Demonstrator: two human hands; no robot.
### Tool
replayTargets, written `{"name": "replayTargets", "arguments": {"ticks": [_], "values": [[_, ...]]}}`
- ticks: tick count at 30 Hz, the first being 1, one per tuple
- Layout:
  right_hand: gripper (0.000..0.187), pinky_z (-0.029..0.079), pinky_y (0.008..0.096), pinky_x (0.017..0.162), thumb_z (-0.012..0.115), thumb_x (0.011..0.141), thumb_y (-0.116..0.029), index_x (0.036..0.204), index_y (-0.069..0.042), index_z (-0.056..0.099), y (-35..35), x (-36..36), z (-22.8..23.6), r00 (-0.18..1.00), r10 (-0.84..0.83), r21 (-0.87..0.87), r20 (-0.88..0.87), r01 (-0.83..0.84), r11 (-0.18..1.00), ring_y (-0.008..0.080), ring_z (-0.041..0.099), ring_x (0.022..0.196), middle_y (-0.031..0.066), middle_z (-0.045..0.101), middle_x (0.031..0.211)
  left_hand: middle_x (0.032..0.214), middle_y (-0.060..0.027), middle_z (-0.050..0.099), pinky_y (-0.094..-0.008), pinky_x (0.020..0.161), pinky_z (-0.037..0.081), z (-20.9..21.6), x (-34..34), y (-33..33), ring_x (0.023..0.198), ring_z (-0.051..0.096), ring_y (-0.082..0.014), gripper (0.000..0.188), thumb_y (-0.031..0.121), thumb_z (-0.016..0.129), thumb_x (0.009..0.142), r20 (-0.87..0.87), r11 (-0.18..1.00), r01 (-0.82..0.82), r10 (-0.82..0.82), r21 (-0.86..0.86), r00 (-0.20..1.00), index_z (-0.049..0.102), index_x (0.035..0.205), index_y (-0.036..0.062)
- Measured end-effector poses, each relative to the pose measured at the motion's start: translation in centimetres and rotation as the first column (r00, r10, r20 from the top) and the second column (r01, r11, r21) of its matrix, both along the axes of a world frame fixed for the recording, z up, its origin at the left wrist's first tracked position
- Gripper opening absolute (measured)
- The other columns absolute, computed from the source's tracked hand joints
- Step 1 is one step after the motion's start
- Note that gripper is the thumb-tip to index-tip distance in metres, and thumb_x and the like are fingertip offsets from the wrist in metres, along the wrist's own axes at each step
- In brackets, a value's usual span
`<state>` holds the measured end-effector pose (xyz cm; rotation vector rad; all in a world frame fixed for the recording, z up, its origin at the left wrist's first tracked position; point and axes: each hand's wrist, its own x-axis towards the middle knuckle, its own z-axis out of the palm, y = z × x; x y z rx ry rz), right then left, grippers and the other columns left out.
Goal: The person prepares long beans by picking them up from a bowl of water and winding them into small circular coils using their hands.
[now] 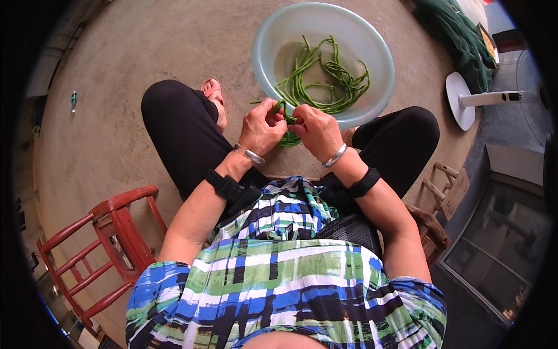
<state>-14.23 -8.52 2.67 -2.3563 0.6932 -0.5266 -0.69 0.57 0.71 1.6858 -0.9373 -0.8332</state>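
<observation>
Both of my hands meet over the near rim of a pale blue plastic basin (381, 87), pinching long green beans between them. My left hand (260, 129) is closed on a looped bean (281, 109). Fingers of my right hand (318, 132) are closed on the same beans, close to the left fingertips. Several more long beans (317, 99) lie curled inside the basin. Below my hands, another bunch of long beans (289, 139) shows partly, the rest of it hidden behind my fingers. Each wrist has a silver bangle and a black strap.
A red wooden chair (119, 238) stands at my left. Small wooden stools (450, 192) are at my right. Farther right are a white round-based stand (462, 102) and dark green netting (459, 41). A small green-and-white object (74, 100) lies on the concrete floor at far left.
</observation>
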Motion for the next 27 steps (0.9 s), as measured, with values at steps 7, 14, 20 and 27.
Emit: {"name": "replayTargets", "arguments": {"ticks": [7, 14, 20, 27], "values": [[0.008, 0.048, 0.0388, 0.054, 0.064, 0.076, -0.015, 0.078, -0.009, 0.059, 0.2, 0.0, -0.4, 1.000, 0.006, -0.149, -0.007, -0.007, 0.989, 0.0290, 0.061, 0.064, 0.0089, 0.059, 0.071, 0.076, -0.0009, 0.059, -0.0215, 0.062, 0.046, 0.5, -0.1, 0.0, 0.067, 0.056, -0.0071, 0.013, 0.009, 0.059, 0.083, 0.014, 0.998, -0.050, 0.050, -0.029, 0.999, 0.055, 0.091, 0.0001], [0.004, 0.048, 0.0379, 0.050, 0.059, 0.076, -0.015, 0.078, -0.011, 0.060, 0.8, 0.5, -0.1, 0.977, -0.060, -0.324, -0.205, -0.010, 0.946, 0.0273, 0.061, 0.061, 0.0075, 0.057, 0.069, 0.075, -0.0001, 0.059, -0.0202, 0.060, 0.045, 0.4, -0.2, 0.2, 0.064, 0.055, -0.0055, 0.012, 0.010, 0.061, 0.084, 0.004, 0.997, -0.047, 0.048, -0.056, 0.999, 0.057, 0.091, 0.0002], [0.005, 0.048, 0.0383, 0.050, 0.059, 0.075, -0.014, 0.072, -0.011, 0.060, 0.4, 0.0, -0.2, 0.990, 0.005, -0.273, -0.141, -0.044, 0.961, 0.0265, 0.061, 0.059, 0.0061, 0.056, 0.073, 0.071, 0.0026, 0.058, -0.0186, 0.056, 0.043, 0.7, -0.5, 0.3, 0.063, 0.051, -0.0027, 0.010, 0.006, 0.065, 0.081, 0.090, 0.995, -0.061, 0.068, -0.081, 0.994, 0.059, 0.086, 0.0000], [0.007, 0.046, 0.0407, 0.051, 0.061, 0.076, -0.016, 0.078, -0.010, 0.058, 0.6, 0.7, -0.2, 0.973, -0.062, -0.307, -0.221, -0.010, 0.952, 0.0279, 0.060, 0.060, 0.0053, 0.055, 0.080, 0.073, -0.0004, 0.061, -0.0206, 0.058, 0.045, 0.0, -0.4, 0.3, 0.064, 0.055, -0.0052, 0.010, 0.005, 0.065, 0.080, 0.120, 0.996, -0.009, 0.019, -0.084, 0.993, 0.059, 0.087, 0.0000]]}}
